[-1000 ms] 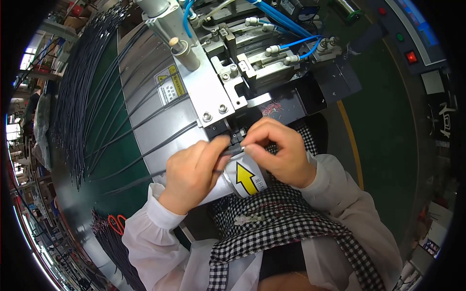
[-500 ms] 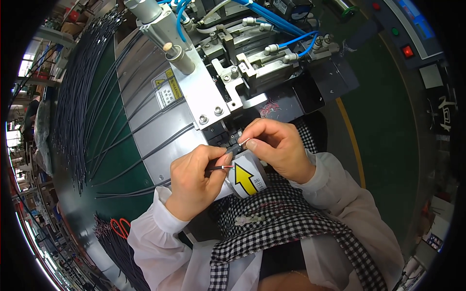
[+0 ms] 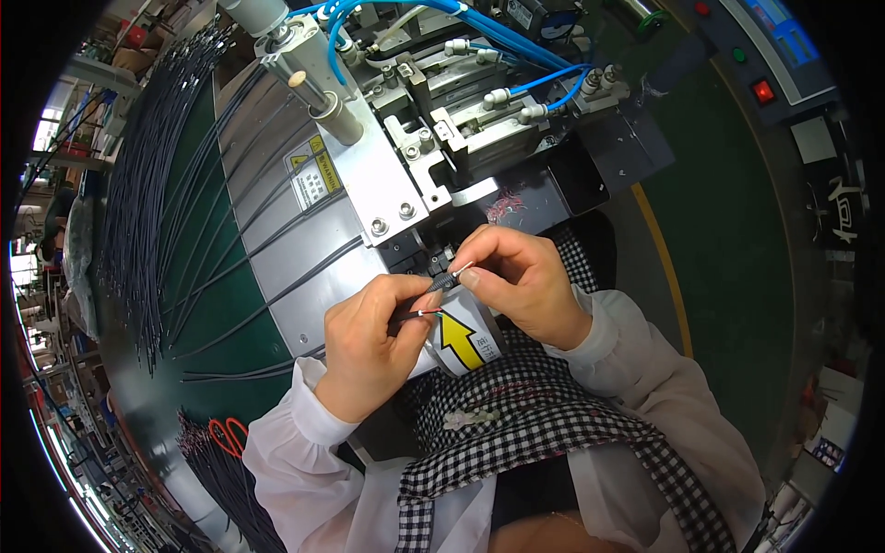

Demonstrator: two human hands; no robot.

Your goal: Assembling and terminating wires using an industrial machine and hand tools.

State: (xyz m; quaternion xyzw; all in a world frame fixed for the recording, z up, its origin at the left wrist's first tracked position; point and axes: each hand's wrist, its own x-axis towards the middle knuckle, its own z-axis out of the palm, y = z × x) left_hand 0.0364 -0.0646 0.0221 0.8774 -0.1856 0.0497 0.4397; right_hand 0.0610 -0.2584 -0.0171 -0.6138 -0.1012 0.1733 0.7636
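Observation:
My left hand [image 3: 369, 332] is closed on a black cable, whose stripped end [image 3: 430, 312] shows thin coloured wires, one of them red. Between its thumb and index finger is a dark ribbed cable sleeve [image 3: 443, 281]. My right hand [image 3: 521, 286] pinches a small pale wire end [image 3: 465, 269] with thumb and index finger, right at the tip of the sleeve. Below the fingers, a white cylindrical machine part [image 3: 468, 334] bears a yellow arrow. How the cable runs inside my left fist is hidden.
A metal machine [image 3: 433, 138] with blue air hoses [image 3: 516, 46] stands just beyond my hands. Many black cables [image 3: 147, 203] lie at the left, some across its metal plate [image 3: 277, 230]. Red-handled scissors [image 3: 229, 437] lie at lower left; a control panel [image 3: 774, 55] stands far right.
The view has shifted slightly, so the machine sits a little further left. My hands keep nearly the same pose, and the ribbed sleeve's tip appears closer to my right fingertips.

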